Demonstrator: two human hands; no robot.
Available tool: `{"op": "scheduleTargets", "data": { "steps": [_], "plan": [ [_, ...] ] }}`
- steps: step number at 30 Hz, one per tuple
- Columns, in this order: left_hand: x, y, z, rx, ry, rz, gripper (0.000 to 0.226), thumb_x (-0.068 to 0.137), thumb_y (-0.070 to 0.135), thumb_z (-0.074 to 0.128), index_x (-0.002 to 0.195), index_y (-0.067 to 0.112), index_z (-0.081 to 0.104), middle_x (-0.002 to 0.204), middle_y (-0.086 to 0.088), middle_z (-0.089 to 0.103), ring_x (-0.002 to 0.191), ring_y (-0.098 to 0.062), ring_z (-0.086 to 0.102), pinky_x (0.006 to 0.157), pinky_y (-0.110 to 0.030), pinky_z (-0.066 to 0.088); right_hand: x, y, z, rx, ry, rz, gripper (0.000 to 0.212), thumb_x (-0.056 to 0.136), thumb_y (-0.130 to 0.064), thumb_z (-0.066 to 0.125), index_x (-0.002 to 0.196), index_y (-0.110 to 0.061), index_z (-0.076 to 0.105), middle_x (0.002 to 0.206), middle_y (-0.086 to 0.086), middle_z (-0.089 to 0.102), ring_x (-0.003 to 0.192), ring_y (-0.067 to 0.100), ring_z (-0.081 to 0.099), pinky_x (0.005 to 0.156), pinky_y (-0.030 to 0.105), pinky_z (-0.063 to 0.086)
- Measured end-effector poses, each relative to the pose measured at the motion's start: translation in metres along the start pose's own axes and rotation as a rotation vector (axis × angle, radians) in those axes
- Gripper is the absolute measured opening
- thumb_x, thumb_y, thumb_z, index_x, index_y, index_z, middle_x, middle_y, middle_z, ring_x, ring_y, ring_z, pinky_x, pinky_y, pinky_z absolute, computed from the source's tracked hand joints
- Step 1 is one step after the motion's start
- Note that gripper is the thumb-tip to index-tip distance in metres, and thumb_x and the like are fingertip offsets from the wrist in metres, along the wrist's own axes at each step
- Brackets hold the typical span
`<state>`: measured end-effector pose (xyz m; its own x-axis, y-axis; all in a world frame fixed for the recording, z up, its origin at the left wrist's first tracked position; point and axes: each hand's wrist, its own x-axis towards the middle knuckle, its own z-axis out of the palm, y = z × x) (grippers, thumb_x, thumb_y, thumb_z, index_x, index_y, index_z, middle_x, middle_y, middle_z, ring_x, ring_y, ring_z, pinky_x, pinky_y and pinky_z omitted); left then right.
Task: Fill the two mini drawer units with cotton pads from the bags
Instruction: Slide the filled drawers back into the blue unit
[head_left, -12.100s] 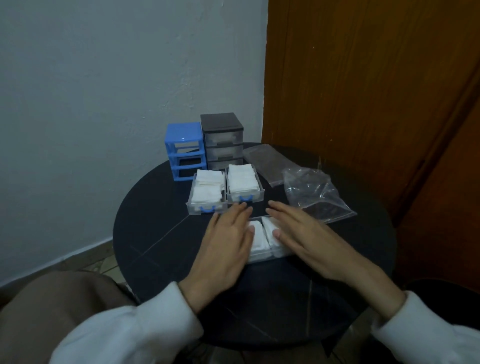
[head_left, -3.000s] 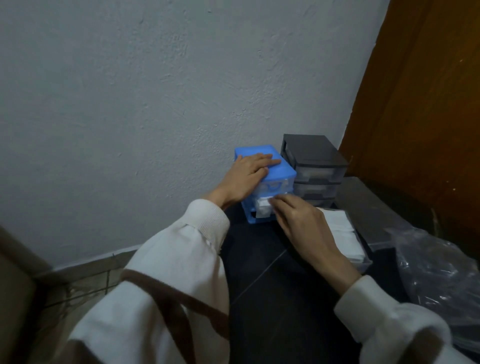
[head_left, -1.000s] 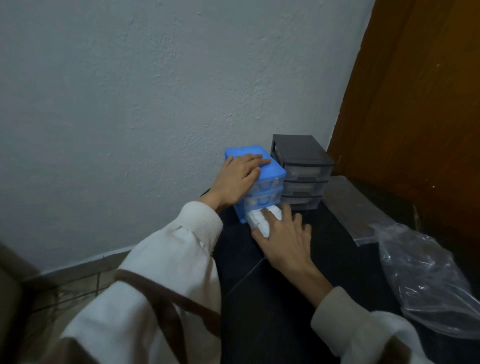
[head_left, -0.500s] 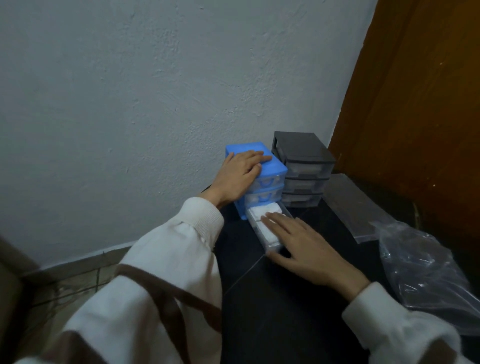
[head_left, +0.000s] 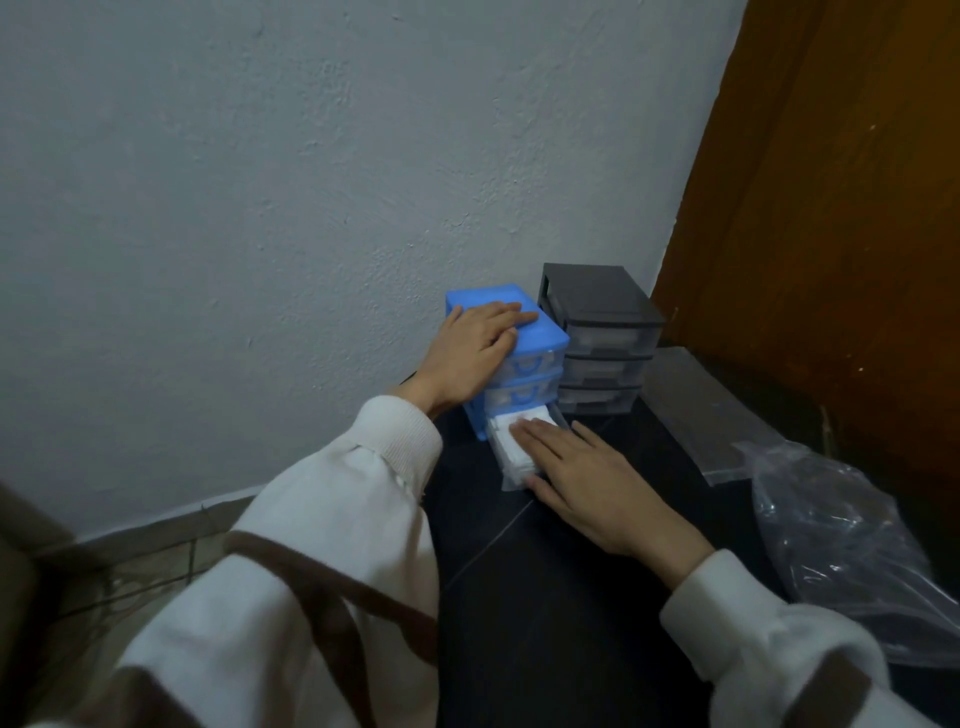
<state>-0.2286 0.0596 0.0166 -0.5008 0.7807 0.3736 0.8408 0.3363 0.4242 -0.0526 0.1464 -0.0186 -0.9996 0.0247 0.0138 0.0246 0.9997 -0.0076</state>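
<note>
Two flat hands work together: the left hand (head_left: 475, 345) presses on the blue drawer unit (head_left: 540, 338) so it stays put, while the right hand (head_left: 587, 480) rests with straight fingers on cotton pads (head_left: 506, 434) in the half-out bottom drawer (head_left: 511, 480), ready to push.

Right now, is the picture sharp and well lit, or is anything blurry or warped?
Head view: dim, flat light; the blue drawer unit and both hands are fairly sharp; wide-angle warp leans the door edge; faint sheen on the plastic bag.
</note>
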Motion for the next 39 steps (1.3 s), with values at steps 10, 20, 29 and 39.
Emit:
{"op": "scheduleTargets", "data": {
  "steps": [10, 20, 29, 39],
  "plan": [
    [0.0, -0.001, -0.002, -0.007, -0.002, -0.013, 0.042, 0.1, 0.027, 0.028, 0.137, 0.024, 0.045, 0.147, 0.0, 0.04, 0.137, -0.017, 0.032, 0.114, -0.044, 0.013, 0.017, 0.003, 0.011, -0.152, 0.34, -0.016, 0.045, 0.08, -0.028, 0.071, 0.122, -0.015, 0.061, 0.121, 0.005, 0.064, 0.112, 0.018, 0.06, 0.101, 0.043, 0.04],
    [-0.001, 0.002, -0.003, 0.006, -0.005, -0.013, 0.039, 0.102, 0.02, 0.032, 0.138, 0.024, 0.044, 0.148, 0.0, 0.039, 0.138, -0.016, 0.03, 0.114, -0.043, 0.013, 0.033, 0.007, 0.022, -0.197, 0.558, 0.001, 0.032, 0.066, -0.016, 0.081, 0.096, -0.018, 0.072, 0.087, 0.0, 0.067, 0.08, 0.02, 0.065, 0.091, 0.037, 0.041],
    [-0.002, 0.005, -0.005, 0.01, 0.002, -0.008, 0.039, 0.102, 0.018, 0.032, 0.138, 0.022, 0.044, 0.149, 0.0, 0.037, 0.138, -0.017, 0.03, 0.114, -0.043, 0.013, 0.036, 0.004, 0.026, -0.212, 0.657, 0.023, 0.027, 0.061, -0.008, 0.083, 0.084, -0.014, 0.071, 0.083, 0.004, 0.063, 0.08, 0.02, 0.063, 0.095, 0.041, 0.043],
    [-0.002, 0.004, -0.004, -0.004, 0.004, -0.002, 0.039, 0.101, 0.02, 0.032, 0.138, 0.022, 0.045, 0.148, -0.002, 0.039, 0.137, -0.018, 0.03, 0.113, -0.047, 0.014, 0.037, 0.003, 0.021, -0.149, 0.752, 0.07, 0.016, 0.069, -0.016, 0.078, 0.073, -0.016, 0.063, 0.071, 0.002, 0.063, 0.071, 0.022, 0.057, 0.073, 0.032, 0.027]
  ]
}}
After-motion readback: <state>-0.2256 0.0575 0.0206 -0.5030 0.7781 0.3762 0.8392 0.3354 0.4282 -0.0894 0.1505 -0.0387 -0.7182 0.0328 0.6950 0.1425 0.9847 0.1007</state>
